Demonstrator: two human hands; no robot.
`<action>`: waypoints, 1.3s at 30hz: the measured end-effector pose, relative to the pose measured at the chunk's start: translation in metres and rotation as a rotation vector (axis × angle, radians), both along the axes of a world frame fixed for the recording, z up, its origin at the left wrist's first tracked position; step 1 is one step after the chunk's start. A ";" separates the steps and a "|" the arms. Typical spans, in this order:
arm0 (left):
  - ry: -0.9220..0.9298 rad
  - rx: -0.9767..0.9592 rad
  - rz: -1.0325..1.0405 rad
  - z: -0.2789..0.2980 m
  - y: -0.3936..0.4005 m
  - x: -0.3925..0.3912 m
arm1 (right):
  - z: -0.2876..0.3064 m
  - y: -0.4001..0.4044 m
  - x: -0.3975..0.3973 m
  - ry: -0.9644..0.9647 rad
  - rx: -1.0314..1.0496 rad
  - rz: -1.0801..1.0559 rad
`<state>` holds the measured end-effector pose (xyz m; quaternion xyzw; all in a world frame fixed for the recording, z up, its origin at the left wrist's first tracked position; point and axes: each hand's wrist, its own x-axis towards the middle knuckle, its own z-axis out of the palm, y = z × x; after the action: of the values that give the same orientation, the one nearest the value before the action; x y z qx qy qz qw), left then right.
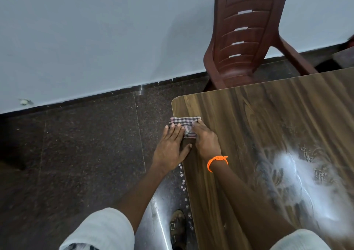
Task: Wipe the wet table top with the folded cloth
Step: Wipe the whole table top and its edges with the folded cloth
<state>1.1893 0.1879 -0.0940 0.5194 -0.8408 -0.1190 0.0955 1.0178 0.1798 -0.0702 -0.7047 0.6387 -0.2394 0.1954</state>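
Checked cloth (184, 124), one folded piece, lies at the left edge of our one wooden table top (268, 125), near its far left corner and hanging slightly past the edge. We have two hands on it. Our left hand (170, 146) lies flat with fingers straight, fingertips on the cloth's left part, palm out over the floor (76, 154) beside the table edge. Our right hand (206, 139), with one orange wristband (217, 161), presses down on the cloth's right part with fingers bent over it; we cannot tell whether it grips the fabric. Wet streaks (306, 173) shine on the near right of the table. One brown plastic chair (247, 37) stands at the far side. One sandalled foot (177, 228) shows below, left of the table.
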 end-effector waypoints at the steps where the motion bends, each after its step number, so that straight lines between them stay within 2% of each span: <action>1: -0.001 0.001 -0.002 -0.001 0.006 0.000 | -0.002 0.007 -0.001 -0.003 0.011 -0.007; 9: -0.051 0.037 0.009 -0.001 0.105 -0.012 | 0.002 0.100 -0.018 -0.051 0.028 0.054; 21: -0.100 0.106 0.052 0.001 0.270 -0.033 | 0.004 0.253 -0.040 -0.012 0.089 0.102; 33: -0.064 0.161 0.046 0.010 0.406 -0.050 | 0.008 0.393 -0.049 0.033 0.180 0.014; 39: -0.078 0.201 -0.034 0.018 0.451 -0.050 | 0.013 0.461 -0.049 0.122 0.262 0.006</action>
<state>1.1391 0.6391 -0.0764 0.5161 -0.8365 -0.1839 0.0082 0.9685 0.6410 -0.0569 -0.6885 0.6729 -0.1101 0.2471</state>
